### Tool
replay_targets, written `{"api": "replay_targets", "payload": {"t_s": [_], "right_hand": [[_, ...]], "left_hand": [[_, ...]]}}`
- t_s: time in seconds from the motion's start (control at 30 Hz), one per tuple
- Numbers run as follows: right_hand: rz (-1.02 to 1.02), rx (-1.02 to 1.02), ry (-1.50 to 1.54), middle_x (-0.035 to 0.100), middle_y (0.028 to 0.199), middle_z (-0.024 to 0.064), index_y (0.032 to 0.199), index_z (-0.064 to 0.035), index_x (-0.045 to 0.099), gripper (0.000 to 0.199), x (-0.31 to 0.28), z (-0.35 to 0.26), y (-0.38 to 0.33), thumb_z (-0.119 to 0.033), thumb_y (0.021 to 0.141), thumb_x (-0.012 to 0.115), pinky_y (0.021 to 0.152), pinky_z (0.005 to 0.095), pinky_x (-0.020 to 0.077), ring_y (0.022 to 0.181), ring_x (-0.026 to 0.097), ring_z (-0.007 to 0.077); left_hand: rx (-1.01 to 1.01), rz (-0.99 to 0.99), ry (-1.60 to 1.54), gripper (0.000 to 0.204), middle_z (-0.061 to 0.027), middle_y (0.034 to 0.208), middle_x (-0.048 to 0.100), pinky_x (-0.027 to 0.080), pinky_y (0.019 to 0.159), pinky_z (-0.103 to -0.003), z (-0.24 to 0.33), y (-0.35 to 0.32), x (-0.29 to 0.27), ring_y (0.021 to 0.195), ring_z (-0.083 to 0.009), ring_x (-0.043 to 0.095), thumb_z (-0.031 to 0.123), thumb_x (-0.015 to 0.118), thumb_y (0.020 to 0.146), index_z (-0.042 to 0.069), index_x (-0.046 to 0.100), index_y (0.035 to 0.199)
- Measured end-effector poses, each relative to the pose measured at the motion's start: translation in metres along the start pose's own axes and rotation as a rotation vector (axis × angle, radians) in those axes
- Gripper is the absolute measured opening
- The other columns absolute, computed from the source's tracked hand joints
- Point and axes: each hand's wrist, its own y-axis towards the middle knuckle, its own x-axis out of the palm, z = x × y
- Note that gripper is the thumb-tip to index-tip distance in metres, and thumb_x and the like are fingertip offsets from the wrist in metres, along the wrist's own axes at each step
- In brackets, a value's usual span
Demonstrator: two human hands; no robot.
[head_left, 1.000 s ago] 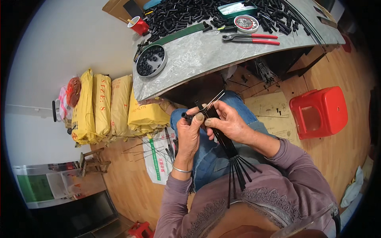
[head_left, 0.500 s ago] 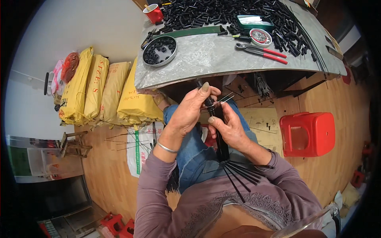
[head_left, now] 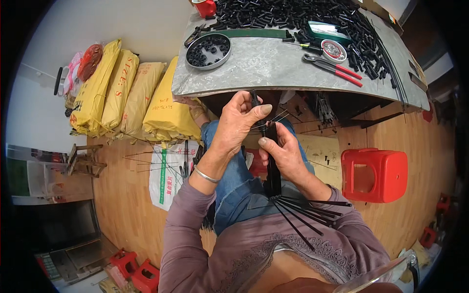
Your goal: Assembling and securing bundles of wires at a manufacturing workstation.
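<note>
My left hand (head_left: 233, 124) is closed around a black tubular piece (head_left: 254, 99) with its thumb stretched along the top; this piece appears to be the upper end of an umbrella frame. Below it, my right hand (head_left: 287, 157) grips the frame's bundle of slim black ribs (head_left: 274, 184) between thumb and fingers. Several loose black rib ends (head_left: 303, 215) fan out from the bundle's lower end over my lap. Thin wires stick out between the hands. How the fingers sit behind the bundle is hidden.
Ahead stands a grey table (head_left: 264, 63) with a heap of black plastic tubes (head_left: 288, 12), a round dish of small black rings (head_left: 209, 67) and red-handled pliers (head_left: 337, 72). Yellow sacks (head_left: 117, 93) lean at the left. A red stool (head_left: 391, 176) stands at the right.
My left hand has risen slightly, and its fingers have shifted on the black piece. The right hand keeps its grip. The rib ends have swung rightward, and the whole view has shifted a little.
</note>
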Motion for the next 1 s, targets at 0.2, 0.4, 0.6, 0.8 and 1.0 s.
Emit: {"api": "replay_targets", "payload": {"t_s": [0.2, 0.4, 0.6, 0.8, 1.0], "right_hand": [[-0.034, -0.004, 0.002, 0.052, 0.067, 0.0013, 0.107, -0.0049, 0.049, 0.019, 0.004, -0.003, 0.001, -0.011, 0.092, 0.057, 0.051, 0.0223, 0.0431, 0.056, 0.049, 0.0083], [-0.033, 0.003, 0.021, 0.052, 0.066, 0.0016, 0.107, -0.0053, 0.049, 0.018, 0.004, -0.003, 0.001, -0.010, 0.092, 0.057, 0.050, 0.0224, 0.0423, 0.054, 0.048, 0.0090], [-0.025, 0.002, 0.001, 0.052, 0.065, 0.0017, 0.106, -0.0056, 0.049, 0.017, 0.006, -0.002, 0.001, -0.011, 0.092, 0.057, 0.050, 0.0224, 0.0422, 0.054, 0.048, 0.0092], [-0.042, 0.013, 0.015, 0.052, 0.067, 0.0016, 0.105, -0.0055, 0.050, 0.017, 0.002, -0.003, 0.002, -0.012, 0.092, 0.058, 0.050, 0.0222, 0.0429, 0.054, 0.049, 0.0089], [-0.086, 0.024, 0.105, 0.053, 0.070, 0.0010, 0.105, -0.0040, 0.050, 0.018, 0.002, -0.004, 0.001, -0.011, 0.091, 0.059, 0.050, 0.0219, 0.0432, 0.055, 0.050, 0.0084]], "left_hand": [[0.014, -0.025, -0.022, 0.031, 0.0005, 0.088, 0.058, 0.045, 0.076, -0.022, -0.005, 0.003, -0.006, 0.081, -0.0076, 0.055, 0.017, 0.076, 0.080, 0.005, 0.057, 0.101], [0.029, -0.012, -0.044, 0.026, 0.0022, 0.081, 0.057, 0.045, 0.069, -0.020, -0.005, 0.005, -0.005, 0.075, -0.0052, 0.052, 0.016, 0.077, 0.079, 0.006, 0.057, 0.093], [0.063, -0.043, -0.055, 0.025, 0.0024, 0.082, 0.057, 0.045, 0.069, -0.020, -0.006, 0.000, -0.009, 0.076, -0.0052, 0.053, 0.017, 0.076, 0.080, 0.006, 0.058, 0.093], [-0.039, -0.022, -0.140, 0.025, 0.0003, 0.088, 0.059, 0.047, 0.072, -0.022, -0.007, -0.004, -0.010, 0.079, -0.0081, 0.057, 0.022, 0.071, 0.085, 0.006, 0.058, 0.099], [-0.034, -0.069, -0.165, 0.023, 0.0000, 0.086, 0.060, 0.047, 0.072, -0.022, -0.004, -0.008, -0.011, 0.079, -0.0088, 0.058, 0.025, 0.067, 0.088, 0.006, 0.059, 0.098]]}}
